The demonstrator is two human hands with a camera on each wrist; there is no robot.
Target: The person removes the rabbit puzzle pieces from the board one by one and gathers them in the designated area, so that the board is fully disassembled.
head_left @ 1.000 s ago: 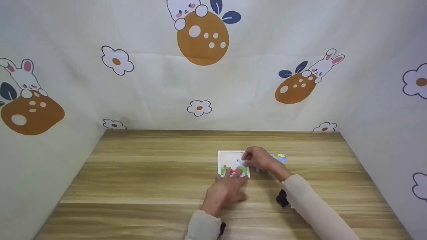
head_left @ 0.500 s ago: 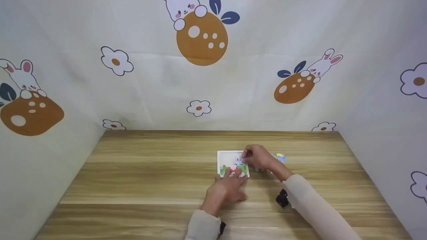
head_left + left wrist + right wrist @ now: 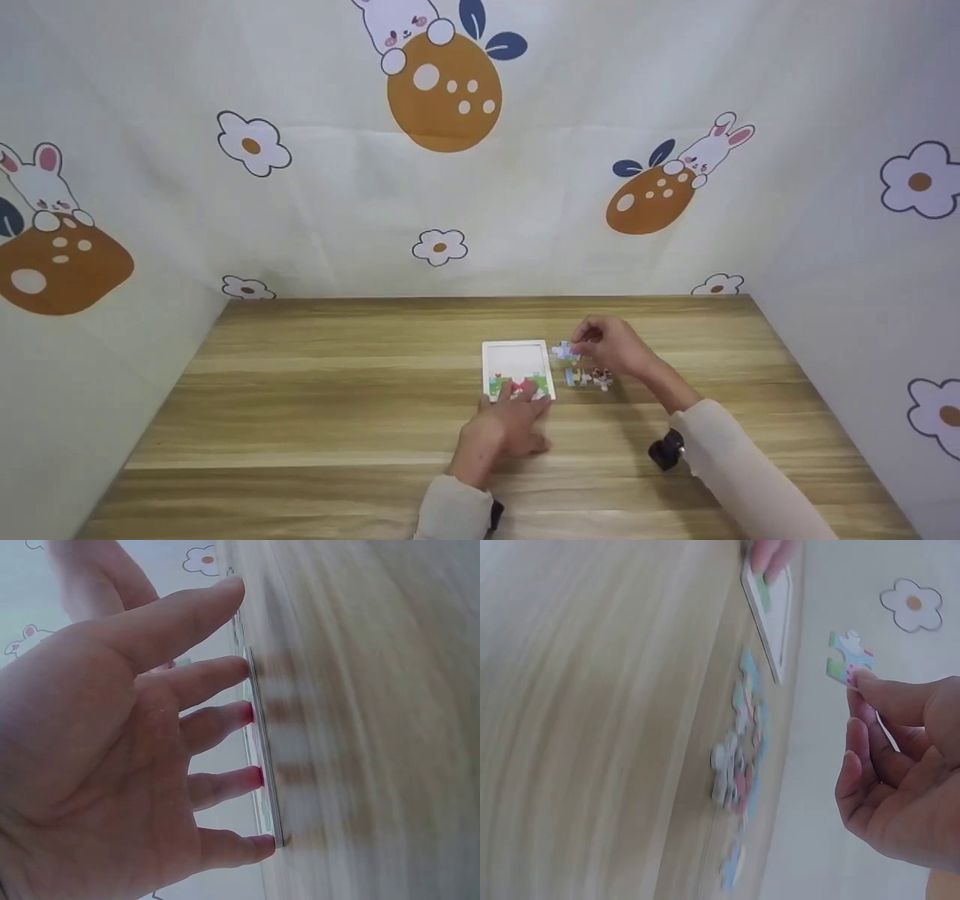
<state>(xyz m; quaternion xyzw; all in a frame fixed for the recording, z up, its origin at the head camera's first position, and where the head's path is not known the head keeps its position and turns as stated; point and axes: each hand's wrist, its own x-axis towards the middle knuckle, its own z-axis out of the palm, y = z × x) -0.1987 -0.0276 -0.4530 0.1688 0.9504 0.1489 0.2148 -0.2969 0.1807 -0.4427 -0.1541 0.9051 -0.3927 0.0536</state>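
My right hand [image 3: 611, 346] pinches a piece [image 3: 849, 658] just right of the tray [image 3: 517, 351] at frame centre, above the loose pieces [image 3: 587, 376], while my left hand [image 3: 504, 429], fingers straight, presses the tray's near edge on the worktop [image 3: 337, 390].

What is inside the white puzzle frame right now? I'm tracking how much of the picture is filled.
Inside the puzzle frame, coloured pieces fill the near strip; the far part is bare white. The left hand presses fingertips on that strip, hiding part of it.
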